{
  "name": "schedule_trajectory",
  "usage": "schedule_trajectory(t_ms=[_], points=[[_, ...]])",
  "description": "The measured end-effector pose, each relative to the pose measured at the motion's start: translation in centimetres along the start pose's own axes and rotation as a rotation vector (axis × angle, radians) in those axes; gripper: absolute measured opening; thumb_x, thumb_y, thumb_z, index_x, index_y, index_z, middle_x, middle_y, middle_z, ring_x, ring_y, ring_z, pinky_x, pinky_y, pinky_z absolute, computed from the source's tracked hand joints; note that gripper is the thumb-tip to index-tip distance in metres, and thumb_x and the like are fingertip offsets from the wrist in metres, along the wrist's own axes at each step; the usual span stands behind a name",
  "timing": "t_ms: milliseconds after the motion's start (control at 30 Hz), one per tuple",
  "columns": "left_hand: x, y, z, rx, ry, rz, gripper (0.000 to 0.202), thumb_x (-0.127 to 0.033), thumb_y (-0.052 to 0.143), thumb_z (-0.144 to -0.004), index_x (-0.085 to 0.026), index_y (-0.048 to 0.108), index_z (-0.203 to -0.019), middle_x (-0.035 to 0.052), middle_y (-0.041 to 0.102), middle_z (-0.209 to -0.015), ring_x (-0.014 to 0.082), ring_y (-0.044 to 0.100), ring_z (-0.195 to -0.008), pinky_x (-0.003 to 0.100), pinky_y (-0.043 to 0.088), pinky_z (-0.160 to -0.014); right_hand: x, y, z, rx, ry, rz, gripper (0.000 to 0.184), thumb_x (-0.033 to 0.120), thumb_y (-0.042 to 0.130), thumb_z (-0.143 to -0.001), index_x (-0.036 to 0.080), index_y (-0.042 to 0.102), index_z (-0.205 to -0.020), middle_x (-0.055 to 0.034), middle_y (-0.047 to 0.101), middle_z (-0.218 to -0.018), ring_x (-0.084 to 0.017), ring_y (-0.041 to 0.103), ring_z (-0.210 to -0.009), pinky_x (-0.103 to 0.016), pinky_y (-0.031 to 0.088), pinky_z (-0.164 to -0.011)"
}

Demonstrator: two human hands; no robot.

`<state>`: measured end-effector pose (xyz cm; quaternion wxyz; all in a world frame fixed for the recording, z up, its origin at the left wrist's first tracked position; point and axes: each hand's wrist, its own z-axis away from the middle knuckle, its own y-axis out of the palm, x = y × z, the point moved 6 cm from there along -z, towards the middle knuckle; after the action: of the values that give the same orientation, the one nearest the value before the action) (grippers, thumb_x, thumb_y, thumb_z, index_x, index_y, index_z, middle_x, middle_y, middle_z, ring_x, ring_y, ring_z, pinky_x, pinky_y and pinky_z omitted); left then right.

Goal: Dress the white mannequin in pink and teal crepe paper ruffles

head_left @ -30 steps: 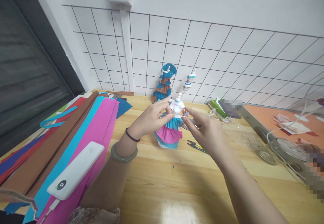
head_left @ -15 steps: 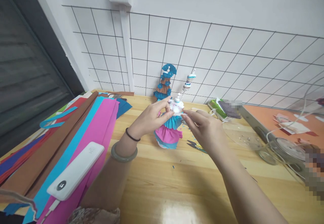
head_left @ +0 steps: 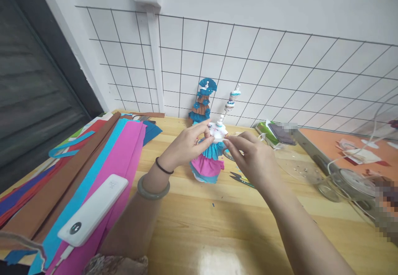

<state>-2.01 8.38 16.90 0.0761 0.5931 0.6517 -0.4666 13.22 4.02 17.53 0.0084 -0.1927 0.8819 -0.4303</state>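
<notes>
A tiered figure of ruffled crepe paper (head_left: pixel 207 166), pink and blue with a white top piece (head_left: pixel 218 131), stands on the wooden table between my hands. My left hand (head_left: pixel 190 141) grips the white top piece from the left, thumb below and fingers above. At its right edge, my right hand (head_left: pixel 250 149) pinches a thin white strip (head_left: pixel 224 138) between thumb and forefinger. White beads (head_left: pixel 220 121) rise from the top. Just right of the figure lie thread snips (head_left: pixel 241 179).
Crepe paper sheets (head_left: pixel 121 150) lie on the left, with a white power bank (head_left: pixel 93 210) on them. A brown-and-blue ruffled figure (head_left: pixel 202 105) and a slim beaded piece (head_left: pixel 230 103) stand near the wall. A spool (head_left: pixel 356 182) and orange board (head_left: pixel 336 142) are at right.
The white top piece has tilted slightly, and its beads have shifted a little right and down. Both hands keep nearly the same place and grip.
</notes>
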Motion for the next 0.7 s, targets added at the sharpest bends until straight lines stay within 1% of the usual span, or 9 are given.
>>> schedule_trajectory(t_ms=[67,167,267,367,467,533,600,700], points=[[-0.11,0.0,-0.05,0.007,0.016,-0.001,0.015,-0.027,0.047,-0.088,-0.016,0.056,-0.082,0.0038,0.062,-0.09,0.0186,0.057,-0.105,0.035,0.041,-0.1,0.1,-0.05,0.05,0.024,-0.011,0.008,0.024,0.033,0.05,-0.09,0.023,0.071,-0.096,-0.0036,0.064,-0.082,-0.014,0.059,-0.062,-0.026,0.038,-0.055],[-0.12,-0.01,-0.12,0.021,0.006,0.0,0.013,-0.024,0.046,-0.088,-0.016,0.055,-0.083,0.0033,0.061,-0.088,0.0169,0.058,-0.1,0.033,0.041,-0.099,0.3,-0.22,0.14,0.064,-0.037,0.007,0.025,0.03,0.048,-0.091,0.022,0.07,-0.101,-0.0046,0.063,-0.086,-0.014,0.057,-0.061,-0.027,0.038,-0.054],[0.03,0.0,-0.11,0.033,-0.016,0.011,0.011,-0.023,0.046,-0.087,-0.017,0.054,-0.082,0.0037,0.061,-0.088,0.0164,0.059,-0.095,0.032,0.044,-0.093,0.48,-0.26,0.15,0.13,-0.047,-0.025,0.026,0.029,0.046,-0.091,0.021,0.069,-0.102,-0.0046,0.062,-0.082,-0.015,0.057,-0.063,-0.026,0.037,-0.053],[0.17,0.01,-0.08,0.042,-0.031,0.023,0.012,-0.023,0.047,-0.086,-0.017,0.053,-0.079,0.0053,0.061,-0.091,0.0179,0.059,-0.098,0.03,0.047,-0.085,0.55,-0.19,0.15,0.187,-0.03,-0.047,0.028,0.03,0.045,-0.092,0.02,0.069,-0.103,-0.0043,0.061,-0.076,-0.016,0.057,-0.065,-0.026,0.037,-0.053],[0.1,-0.04,-0.05,0.047,-0.022,0.036,0.012,-0.021,0.046,-0.085,-0.017,0.051,-0.075,0.0064,0.062,-0.091,0.0209,0.055,-0.112,0.03,0.046,-0.086,0.58,-0.23,0.2,0.192,-0.018,-0.049,0.028,0.031,0.046,-0.092,0.02,0.068,-0.105,-0.0045,0.062,-0.076,-0.017,0.057,-0.067,-0.026,0.036,-0.053],[0.01,-0.04,-0.03,0.052,-0.008,0.044,0.012,-0.02,0.046,-0.085,-0.018,0.048,-0.072,0.0069,0.062,-0.091,0.0221,0.05,-0.12,0.03,0.045,-0.089,0.65,-0.21,0.28,0.187,-0.026,-0.047,0.027,0.031,0.045,-0.092,0.02,0.069,-0.1,-0.0041,0.061,-0.075,-0.016,0.057,-0.065,-0.026,0.036,-0.053],[-0.04,-0.02,0.0,0.058,0.001,0.053,0.014,-0.02,0.046,-0.085,-0.019,0.047,-0.071,0.0072,0.062,-0.092,0.0227,0.047,-0.125,0.031,0.044,-0.091,0.68,-0.28,0.32,0.159,-0.035,-0.031,0.026,0.031,0.045,-0.092,0.021,0.07,-0.095,-0.004,0.06,-0.075,-0.015,0.057,-0.064,-0.026,0.036,-0.053],[-0.01,-0.03,0.01,0.061,0.001,0.059,0.013,-0.021,0.046,-0.085,-0.019,0.047,-0.072,0.0073,0.063,-0.093,0.0227,0.045,-0.127,0.032,0.043,-0.093,0.6,-0.46,0.35,0.101,-0.041,0.007,0.025,0.03,0.047,-0.091,0.02,0.07,-0.091,-0.0052,0.062,-0.082,-0.014,0.057,-0.062,-0.026,0.037,-0.054]])
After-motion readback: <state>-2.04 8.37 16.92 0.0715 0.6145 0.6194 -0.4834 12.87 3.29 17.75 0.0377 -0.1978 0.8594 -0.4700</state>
